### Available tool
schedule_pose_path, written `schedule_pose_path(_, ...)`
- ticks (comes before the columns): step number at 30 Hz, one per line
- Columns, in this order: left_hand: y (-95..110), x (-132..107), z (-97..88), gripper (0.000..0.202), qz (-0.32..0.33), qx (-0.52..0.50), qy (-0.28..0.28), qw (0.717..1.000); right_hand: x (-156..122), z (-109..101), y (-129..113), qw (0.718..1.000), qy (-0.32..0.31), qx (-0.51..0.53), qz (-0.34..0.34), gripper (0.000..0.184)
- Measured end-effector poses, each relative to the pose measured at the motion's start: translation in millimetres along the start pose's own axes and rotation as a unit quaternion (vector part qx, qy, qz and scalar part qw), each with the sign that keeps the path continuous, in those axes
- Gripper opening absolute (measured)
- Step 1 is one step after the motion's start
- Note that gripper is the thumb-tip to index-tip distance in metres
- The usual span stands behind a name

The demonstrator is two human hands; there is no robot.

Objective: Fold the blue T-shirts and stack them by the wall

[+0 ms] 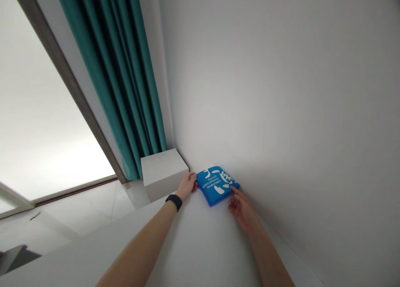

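Note:
A flat blue folded piece (210, 185), apparently cloth or a bag, lies on the white top (200, 241) against the wall. It bears white shapes and lettering that includes "DALIAN" and "MARATHON". At its left edge is my left hand (186, 186), with fingers curled in and closed on that side; a black band circles the wrist. My right hand (243, 210) is by the near right corner. Its index finger reaches onto the blue surface, while the other fingers bend below, apart from the piece.
A white box-shaped unit (164, 168) stands beyond my left hand, in the corner. Teal curtains (125, 83) hang behind it, beside a bright window with a brown frame (75, 91). Pale floor tiles (93, 203) show at the left. A plain wall (265, 91) rises along the right.

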State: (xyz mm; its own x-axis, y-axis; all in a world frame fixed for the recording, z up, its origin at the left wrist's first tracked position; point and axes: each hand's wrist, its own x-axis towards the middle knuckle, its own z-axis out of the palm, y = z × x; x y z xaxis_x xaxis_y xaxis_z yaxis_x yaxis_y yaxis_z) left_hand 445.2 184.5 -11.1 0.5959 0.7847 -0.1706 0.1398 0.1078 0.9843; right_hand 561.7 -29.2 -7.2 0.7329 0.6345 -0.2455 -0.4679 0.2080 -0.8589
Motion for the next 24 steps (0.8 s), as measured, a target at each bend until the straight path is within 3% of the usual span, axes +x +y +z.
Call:
schedule_pose_path(4,8.2,8.3,-2.0,0.026,-0.006,0.038,-0.033,0.999,-0.7,0.3,0.3,1.000,0.008,-0.005,-0.007,0.037)
schedule_pose_path(10,11.6,18.0,-1.6,0.025,0.003,0.066,-0.039,0.997,-0.6,0.0,4.3,1.000,0.018,0.007,-0.019,0.039)
schedule_pose_path(14,11.0,19.3,-1.9,0.025,0.003,0.086,-0.038,0.996,-1.5,-2.0,7.7,0.990,0.053,-0.104,-0.077,0.039)
schedule_pose_path(17,9.4,16.6,-3.2,0.027,0.009,0.105,-0.028,0.994,-8.1,2.1,8.0,0.944,0.076,-0.263,-0.184,0.031)
schedule_pose_path(20,7.5,14.4,-4.2,0.029,0.022,0.137,-0.021,0.990,-17.9,12.2,11.1,0.880,0.013,-0.372,-0.296,0.028)
schedule_pose_path(24,4.9,14.4,-4.3,0.030,0.043,0.194,-0.014,0.980,-27.2,23.1,22.5,0.827,-0.075,-0.451,-0.328,0.032)
